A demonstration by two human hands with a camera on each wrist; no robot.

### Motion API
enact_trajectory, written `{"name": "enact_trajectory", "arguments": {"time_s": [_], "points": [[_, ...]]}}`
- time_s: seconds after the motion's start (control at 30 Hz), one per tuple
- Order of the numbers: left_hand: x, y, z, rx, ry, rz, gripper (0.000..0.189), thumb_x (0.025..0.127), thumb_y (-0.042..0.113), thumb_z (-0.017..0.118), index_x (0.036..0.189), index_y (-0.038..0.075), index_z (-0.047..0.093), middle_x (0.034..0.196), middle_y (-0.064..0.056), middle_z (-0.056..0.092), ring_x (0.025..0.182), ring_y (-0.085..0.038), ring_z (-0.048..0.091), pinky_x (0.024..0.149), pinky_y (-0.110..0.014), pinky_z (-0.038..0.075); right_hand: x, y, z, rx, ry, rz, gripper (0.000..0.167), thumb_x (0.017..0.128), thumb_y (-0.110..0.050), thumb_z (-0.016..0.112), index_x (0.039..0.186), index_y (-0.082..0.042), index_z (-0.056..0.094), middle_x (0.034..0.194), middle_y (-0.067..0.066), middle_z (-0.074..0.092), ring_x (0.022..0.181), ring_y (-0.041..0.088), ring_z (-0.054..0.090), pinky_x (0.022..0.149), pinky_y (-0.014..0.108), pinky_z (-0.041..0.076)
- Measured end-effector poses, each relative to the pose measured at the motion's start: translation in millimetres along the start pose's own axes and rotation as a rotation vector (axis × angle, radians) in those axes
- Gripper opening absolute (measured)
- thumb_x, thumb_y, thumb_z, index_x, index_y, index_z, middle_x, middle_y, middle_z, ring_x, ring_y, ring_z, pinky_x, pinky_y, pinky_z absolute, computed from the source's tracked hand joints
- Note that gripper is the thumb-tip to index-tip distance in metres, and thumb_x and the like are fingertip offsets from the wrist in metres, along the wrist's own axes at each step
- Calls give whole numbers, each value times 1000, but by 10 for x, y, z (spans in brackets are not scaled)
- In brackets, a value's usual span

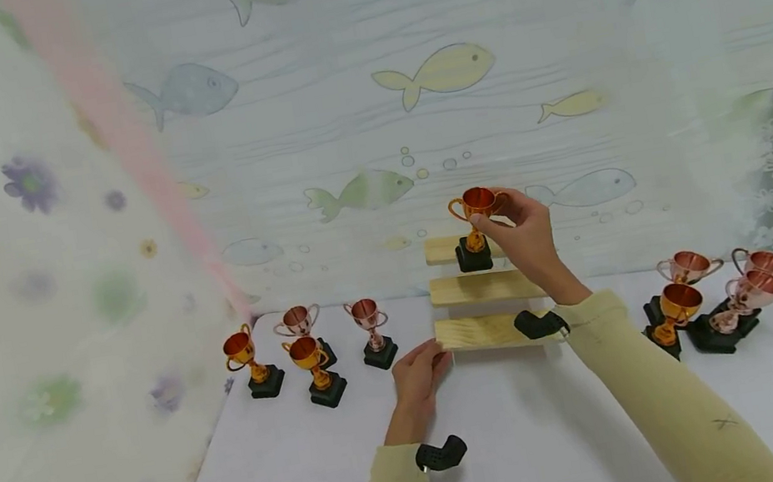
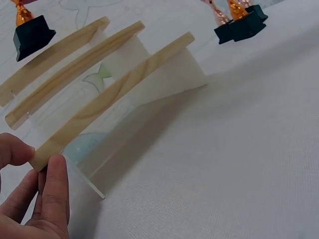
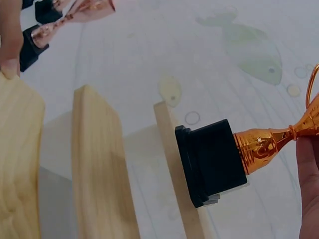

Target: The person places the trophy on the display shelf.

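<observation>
In the head view, my right grip (image 1: 525,232) pinches a golden trophy (image 1: 475,242) at the rack's (image 1: 477,332) twelve o'clock. Left wrist: my left grip (image 2: 45,216), at eight o'clock, pinches the rack; slackening could shift it. Right wrist: a crookedly set base (image 3: 214,162) could topple.

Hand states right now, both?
Left hand: pinching the left end of the lowest pale wooden board.
Right hand: holding a shiny orange-gold two-handled trophy cup with a black base.
</observation>
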State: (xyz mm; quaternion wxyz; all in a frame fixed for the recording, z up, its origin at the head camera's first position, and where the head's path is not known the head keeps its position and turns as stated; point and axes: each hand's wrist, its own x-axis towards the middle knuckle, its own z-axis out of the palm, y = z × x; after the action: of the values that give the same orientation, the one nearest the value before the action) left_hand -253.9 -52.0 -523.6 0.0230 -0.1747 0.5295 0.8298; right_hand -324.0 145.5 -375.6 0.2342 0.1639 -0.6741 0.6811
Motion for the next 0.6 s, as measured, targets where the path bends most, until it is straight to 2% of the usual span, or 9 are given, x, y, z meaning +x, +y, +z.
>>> {"name": "enact_trajectory", "arguments": {"time_s": [0.17, 0.4, 0.47, 0.6], "points": [[-11, -9, 11, -12, 0, 14, 31, 93, -2, 66, 121, -16, 64, 99, -14, 69, 85, -14, 68, 84, -28, 62, 133, 13, 78, 5, 0, 2, 37, 90, -1, 74, 123, 10, 63, 105, -2, 66, 94, 9, 63, 80, 15, 57], [-18, -7, 2, -12, 6, 5, 31, 94, -1, 66, 122, -14, 64, 99, -13, 69, 84, -14, 68, 84, -28, 62, 185, -165, 207, -38, -48, -12, 36, 90, 1, 72, 121, 15, 62, 112, 24, 66, 93, 11, 63, 84, 20, 54], [-19, -6, -2, -12, 5, 4, 32, 94, 0, 66, 123, -14, 63, 99, -13, 69, 85, -14, 68, 85, -29, 62, 202, -166, 232, -40, -57, -7, 35, 90, 0, 73, 120, 15, 63, 112, 23, 66, 93, 10, 63, 85, 21, 54], [-40, 4, -1, -17, 4, 9, 32, 94, 0, 67, 122, -15, 63, 101, -14, 69, 86, -15, 68, 85, -30, 62, 234, -165, 267, -43, -68, 15, 34, 90, -1, 73, 119, 15, 63, 107, 11, 68, 94, 9, 63, 85, 20, 54]]}}
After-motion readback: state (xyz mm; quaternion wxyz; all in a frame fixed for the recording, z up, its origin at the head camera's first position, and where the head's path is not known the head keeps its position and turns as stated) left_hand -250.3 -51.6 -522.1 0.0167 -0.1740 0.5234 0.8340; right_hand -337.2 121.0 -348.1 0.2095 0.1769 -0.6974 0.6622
